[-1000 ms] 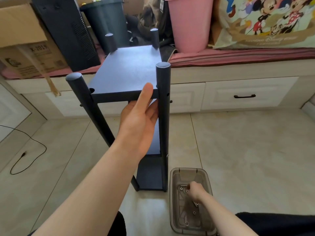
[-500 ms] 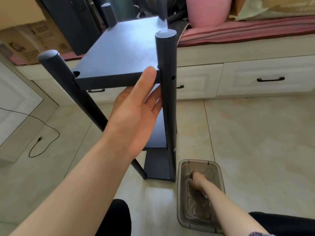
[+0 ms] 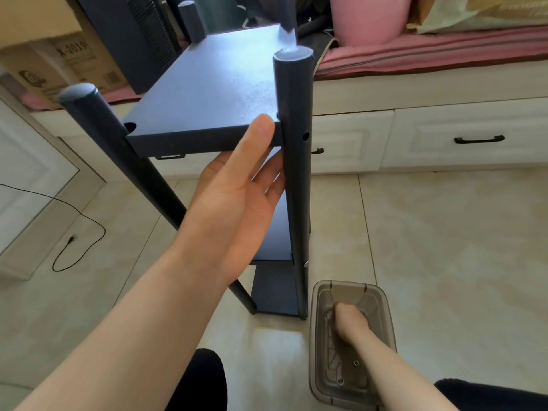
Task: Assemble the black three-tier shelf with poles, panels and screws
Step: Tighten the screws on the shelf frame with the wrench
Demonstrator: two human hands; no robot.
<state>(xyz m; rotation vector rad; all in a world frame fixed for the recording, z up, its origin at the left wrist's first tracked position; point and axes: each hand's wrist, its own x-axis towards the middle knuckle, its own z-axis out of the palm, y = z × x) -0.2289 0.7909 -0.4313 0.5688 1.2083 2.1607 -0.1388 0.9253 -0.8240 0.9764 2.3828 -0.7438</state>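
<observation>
The black shelf stands upright on the tiled floor in front of me, its top panel (image 3: 213,93) between round poles. My left hand (image 3: 237,188) holds the front edge of the top panel, thumb on its face and fingers underneath, beside the near right pole (image 3: 296,173), which shows an empty screw hole (image 3: 305,136). The near left pole (image 3: 118,143) leans away to the left. Lower panels (image 3: 274,287) show under my arm. My right hand (image 3: 348,321) reaches into a clear plastic tray (image 3: 388,318) on the floor, fingers curled among loose screws (image 3: 340,380); what they grip is hidden.
White drawers with black handles (image 3: 479,140) run along the back under a pink-cushioned bench. A cardboard box (image 3: 59,54), a dark speaker-like case and a pink bin (image 3: 367,19) stand on it. A black cable (image 3: 80,232) lies on the floor at left. My knees are at the bottom edge.
The view has come closer to the shelf and dipped. My left hand keeps its hold on the top panel. My right hand stays in the tray, shifting slightly among the screws.
</observation>
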